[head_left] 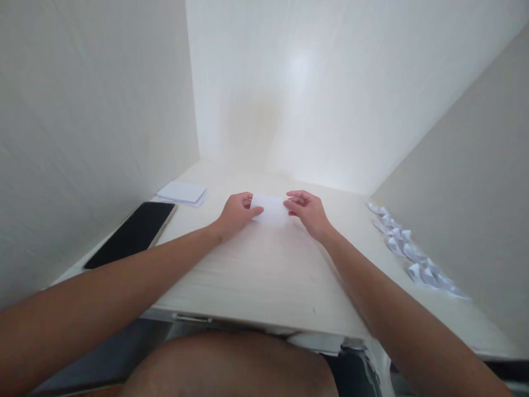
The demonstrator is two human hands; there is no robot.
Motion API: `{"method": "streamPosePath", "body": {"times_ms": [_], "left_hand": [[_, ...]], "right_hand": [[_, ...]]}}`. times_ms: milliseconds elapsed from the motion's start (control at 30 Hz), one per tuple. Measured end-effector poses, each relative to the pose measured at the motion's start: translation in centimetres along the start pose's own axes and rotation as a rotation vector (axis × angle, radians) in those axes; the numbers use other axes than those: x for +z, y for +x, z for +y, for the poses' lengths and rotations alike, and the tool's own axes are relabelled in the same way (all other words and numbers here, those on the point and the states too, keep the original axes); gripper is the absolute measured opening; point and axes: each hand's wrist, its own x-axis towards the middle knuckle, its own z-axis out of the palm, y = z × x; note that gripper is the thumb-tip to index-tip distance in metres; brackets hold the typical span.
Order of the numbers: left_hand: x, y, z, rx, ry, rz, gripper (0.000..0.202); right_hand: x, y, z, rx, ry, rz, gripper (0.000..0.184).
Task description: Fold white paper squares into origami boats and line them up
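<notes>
Between my two hands, a small white piece of paper (pixel 270 208) is held a little above the white tabletop (pixel 248 275). My left hand (pixel 239 210) pinches its left edge, thumb in front and fingers behind. At the right edge my right hand (pixel 305 207) has its thumb and fingertips closed on the paper. The paper looks plain, and its lower edge blends into the pale table, so I cannot tell whether it is folded.
A stack of white paper sheets (pixel 182 192) lies at the back left. In front of it is a black smartphone (pixel 132 234) along the left wall. Several folded white paper pieces (pixel 407 248) line the right side. Walls (pixel 264 82) enclose the table on three sides.
</notes>
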Motion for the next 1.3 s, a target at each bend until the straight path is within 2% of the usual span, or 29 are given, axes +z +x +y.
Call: {"method": "streamPosePath", "body": {"times_ms": [67,167,233,300,333,400,467,533,633,733,800,867,967,1133,1300], "left_hand": [[-0.1,0.1,-0.3,-0.004,-0.012,0.041,0.024],[-0.1,0.1,-0.4,-0.023,-0.021,0.090,0.026],[0.0,0.0,-0.2,-0.027,-0.008,0.125,0.035],[0.1,-0.3,0.1,0.000,0.046,0.119,0.055],[0.1,-0.6,0.3,0.032,0.094,0.078,0.068],[0.1,-1.1,0.7,0.128,0.230,-0.076,0.086],[0.0,-1.6,0.9,0.235,0.381,-0.246,0.084],[-0.1,-1.9,0.9,0.320,0.505,-0.349,0.071],[-0.4,-2.0,0.7,0.453,0.695,-0.347,0.062],[-0.6,-2.0,0.6,0.603,0.907,-0.239,0.069],[-0.7,-2.1,0.6,0.660,0.960,-0.231,0.074],[-0.6,-2.1,0.7,0.691,0.940,-0.265,0.073],[-0.5,-2.1,0.7,0.688,0.866,-0.271,0.052],[-0.2,-1.8,0.6,0.555,0.610,-0.229,0.020],[0.5,-2.1,0.9,0.424,0.267,-0.157,0.008]], "right_hand": [[0.5,0.7,1.0,0.027,0.035,-0.041,0.039],[0.7,0.7,2.0,0.062,0.052,-0.087,0.032],[0.5,0.5,2.1,0.059,0.046,-0.091,0.027],[-0.1,0.3,2.0,0.043,0.037,-0.080,0.023],[-0.5,0.3,1.9,0.037,0.033,-0.073,0.022],[-1.1,0.4,1.7,0.033,0.029,-0.055,0.021],[-1.5,0.4,1.5,0.042,0.036,-0.043,0.020],[-1.5,0.4,1.2,0.060,0.063,-0.050,0.021],[-1.1,0.1,0.7,0.096,0.139,-0.091,0.025],[-0.7,-0.2,0.2,0.137,0.220,-0.121,0.027],[-0.7,-0.3,0.0,0.158,0.258,-0.127,0.028],[-0.7,-0.3,-0.2,0.163,0.277,-0.119,0.028],[-0.6,-0.4,-0.3,0.142,0.270,-0.101,0.026],[0.0,-1.0,-0.8,0.091,0.215,-0.075,0.021],[0.4,-1.9,-1.8,0.031,0.115,-0.104,0.022]]}}
